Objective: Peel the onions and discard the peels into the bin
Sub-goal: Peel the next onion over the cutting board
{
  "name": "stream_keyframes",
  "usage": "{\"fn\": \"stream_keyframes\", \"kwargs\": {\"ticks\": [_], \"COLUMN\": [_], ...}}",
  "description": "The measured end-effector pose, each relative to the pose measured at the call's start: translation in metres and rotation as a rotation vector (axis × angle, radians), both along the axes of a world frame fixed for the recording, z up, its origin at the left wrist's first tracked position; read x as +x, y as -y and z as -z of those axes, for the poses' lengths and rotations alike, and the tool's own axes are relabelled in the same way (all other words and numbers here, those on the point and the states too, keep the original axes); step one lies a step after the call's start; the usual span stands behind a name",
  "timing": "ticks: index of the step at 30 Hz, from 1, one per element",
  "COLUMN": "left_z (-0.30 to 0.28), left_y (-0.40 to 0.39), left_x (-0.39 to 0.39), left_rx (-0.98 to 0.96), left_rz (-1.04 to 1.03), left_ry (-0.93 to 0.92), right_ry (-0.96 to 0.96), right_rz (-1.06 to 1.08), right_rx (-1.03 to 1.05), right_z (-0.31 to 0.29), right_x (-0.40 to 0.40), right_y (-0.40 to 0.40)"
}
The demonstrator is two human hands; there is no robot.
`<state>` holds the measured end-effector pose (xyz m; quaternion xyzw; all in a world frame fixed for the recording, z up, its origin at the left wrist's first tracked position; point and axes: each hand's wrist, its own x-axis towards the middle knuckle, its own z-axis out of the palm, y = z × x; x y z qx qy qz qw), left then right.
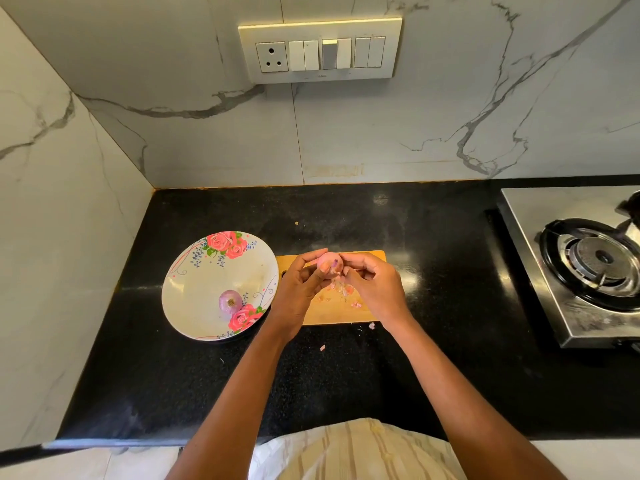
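Your left hand point(300, 282) holds the onion point(328, 260) above the chopping board point(341, 315); your right hand point(372, 282) pinches its peel point(335, 271); torn flakes may scatter across the desk point(346, 375), missing the unseen bin.

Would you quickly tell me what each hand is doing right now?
Left hand: grips the onion above the board.
Right hand: pinches peel on that onion.

Both forearms reach forward, the left hand point(301, 289) and right hand point(375, 287) meeting, fingers curled.
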<state>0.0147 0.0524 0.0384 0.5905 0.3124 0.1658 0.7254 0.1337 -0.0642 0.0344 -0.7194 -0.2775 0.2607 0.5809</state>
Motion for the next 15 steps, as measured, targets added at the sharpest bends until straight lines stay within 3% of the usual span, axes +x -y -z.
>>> {"fn": "stream_keyframes", "kwargs": {"ticks": [3, 15], "left_z": [0.0006, 0.0045], "left_y": [-0.0013, -0.0027], "left_x": [0.0005, -0.0031], "left_rx": [0.011, -0.034], "left_rz": [-0.008, 0.022], "left_ry": [0.000, -0.027], "right_ry": [-0.068, -0.018], "right_rz": [-0.019, -0.035], "right_rx": [0.024, 0.023], "right_z": [-0.0026, 0.0031], "right_x": [-0.0001, -0.0003], "right_y": [-0.0011, 0.0030]}}
